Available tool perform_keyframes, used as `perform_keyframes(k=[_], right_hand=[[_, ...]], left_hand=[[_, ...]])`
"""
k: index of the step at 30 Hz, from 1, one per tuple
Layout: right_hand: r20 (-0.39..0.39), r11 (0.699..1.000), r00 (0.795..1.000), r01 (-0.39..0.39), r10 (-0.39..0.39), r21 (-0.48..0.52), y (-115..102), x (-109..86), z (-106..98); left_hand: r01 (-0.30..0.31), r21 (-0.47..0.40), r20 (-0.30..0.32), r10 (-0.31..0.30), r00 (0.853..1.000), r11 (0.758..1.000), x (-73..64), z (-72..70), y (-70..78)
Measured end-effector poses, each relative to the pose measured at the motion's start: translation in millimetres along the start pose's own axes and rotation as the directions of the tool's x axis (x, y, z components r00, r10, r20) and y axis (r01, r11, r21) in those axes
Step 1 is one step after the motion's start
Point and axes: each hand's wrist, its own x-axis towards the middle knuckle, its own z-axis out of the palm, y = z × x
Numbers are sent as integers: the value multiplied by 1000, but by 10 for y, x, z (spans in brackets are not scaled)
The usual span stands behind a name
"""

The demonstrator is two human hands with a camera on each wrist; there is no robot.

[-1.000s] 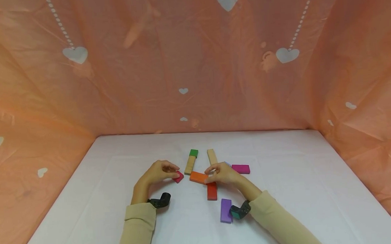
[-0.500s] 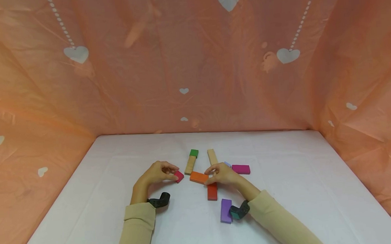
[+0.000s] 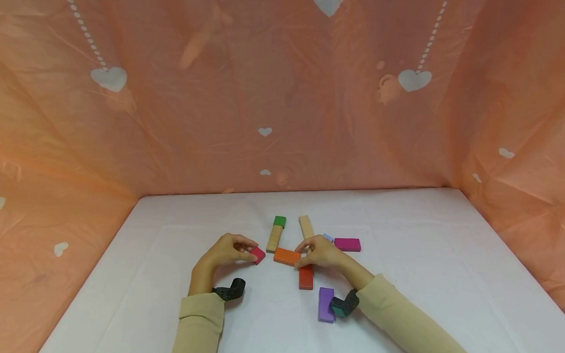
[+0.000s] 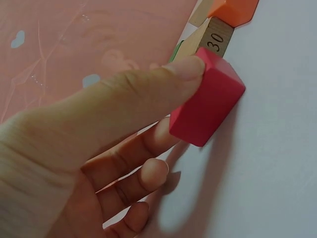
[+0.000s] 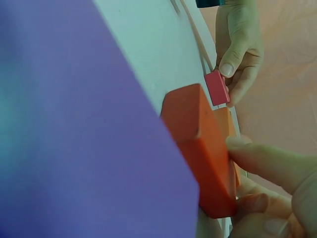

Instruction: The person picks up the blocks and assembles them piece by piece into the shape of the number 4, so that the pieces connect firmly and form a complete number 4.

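Practically nothing is shifting since the frame of a second ago: both hands and all visible blocks are keeping their places. Taking the orange block (image 3: 286,257) as reference, the left hand (image 3: 225,250) is staying to its left, thumb and fingertips pinching the pink block (image 3: 258,255), the remaining fingers curling loosely. That pink block is sitting near the orange block's left end, apart from it; whether it is touching the white table (image 3: 175,331) cannot be told. The right hand (image 3: 322,250) is reaching over the orange block's right end, thumb and forefinger gripping that end. Extending from the same end toward the person, the red block (image 3: 306,278) is lying partly beneath the hand. Farther toward the person, right of the orange block, the purple block (image 3: 325,305) is lying beside the right wrist camera (image 3: 345,304). Beyond the orange block's left end, a plain wooden block (image 3: 274,239) is pointing away, the green block (image 3: 279,222) standing at its far end. Beyond the right end, a second wooden block (image 3: 306,226) is slanting away; right of the orange block, the pale blue block (image 3: 328,238) is showing only partly, the magenta block (image 3: 347,244) lying just past it.
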Motion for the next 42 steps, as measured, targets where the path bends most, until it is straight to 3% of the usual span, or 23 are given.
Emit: perform_keyframes(k=[8, 21, 34, 42], right_hand=[[-7, 1000, 1000, -20, 20, -12, -27, 6, 2], [-14, 1000, 1000, -23, 23, -7, -20, -6, 10], [-16, 1000, 1000, -21, 21, -20, 14, -23, 3], [-13, 999, 1000, -18, 17, -29, 13, -29, -9]], left_hand=[[38, -23, -1, -38, 999, 999, 3, 4, 19], [44, 2, 0, -44, 999, 999, -8, 9, 35], [-8, 8, 8, 8, 1000, 1000, -10, 9, 24], [12, 11, 0, -12, 1000, 1000, -12, 30, 41]])
